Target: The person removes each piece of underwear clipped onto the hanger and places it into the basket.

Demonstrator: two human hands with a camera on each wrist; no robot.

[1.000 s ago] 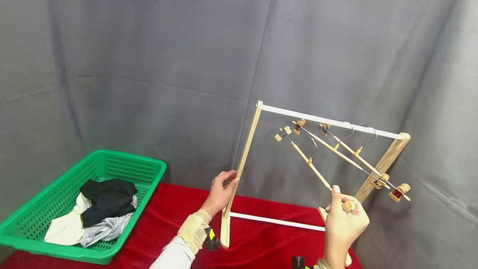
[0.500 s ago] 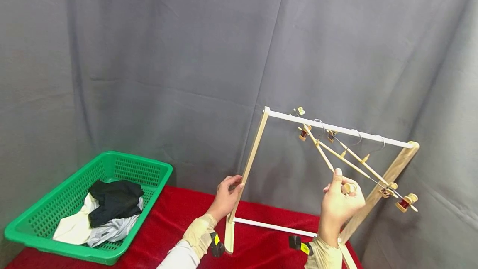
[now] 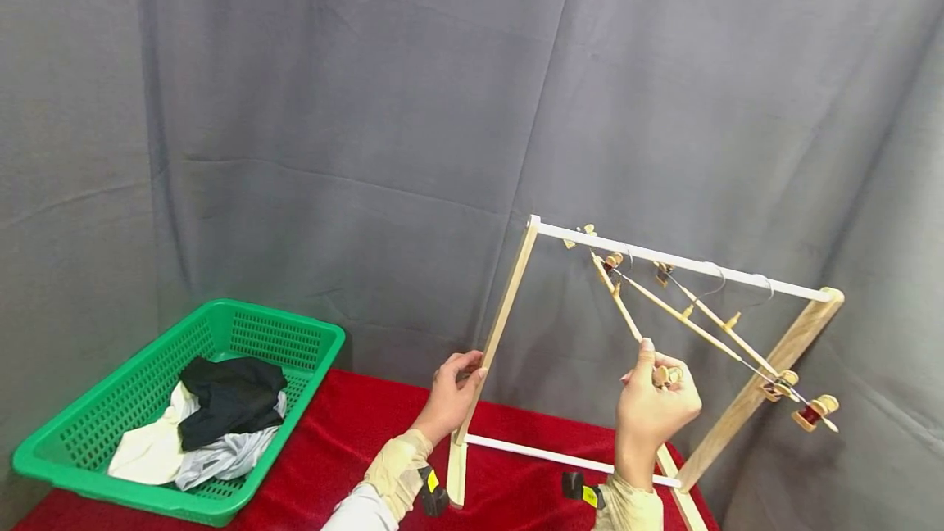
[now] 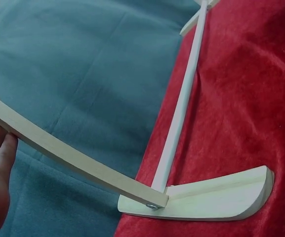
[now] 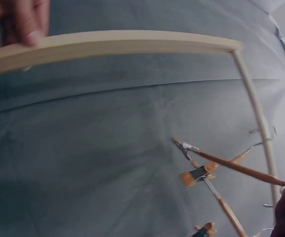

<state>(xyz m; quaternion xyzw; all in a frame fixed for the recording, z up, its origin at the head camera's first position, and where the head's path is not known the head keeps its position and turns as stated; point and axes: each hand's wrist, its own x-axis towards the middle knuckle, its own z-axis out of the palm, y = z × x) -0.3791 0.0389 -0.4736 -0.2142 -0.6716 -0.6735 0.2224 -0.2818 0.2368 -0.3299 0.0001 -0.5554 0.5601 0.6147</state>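
Observation:
My left hand [image 3: 451,396] holds the wooden left post [image 3: 509,306] of a small clothes rack between thumb and fingers; the left wrist view shows the post [image 4: 73,155] rising from its foot. My right hand [image 3: 656,416] grips a wooden clip hanger [image 3: 625,314] near its near end, with one clip mostly hidden by the fingers. Its far end slants up toward the white top rail [image 3: 664,256], and its hook overlaps the rail in the head view. Two more clip hangers, a nearer one [image 3: 711,340] and a farther one [image 3: 751,344], hang to the right.
A green basket [image 3: 335,338] at the left contains a black garment [image 3: 232,400], a cream one [image 3: 151,449] and a grey one [image 3: 229,459]. Red cloth [image 3: 354,416] covers the table. A grey curtain [image 3: 332,105] stands behind, and a white lower bar [image 3: 538,455] joins the rack's feet.
My right hand has raised the hanger and moved it left, bringing its hook from in front of and below the rail up to it. My left hand keeps hold of the post.

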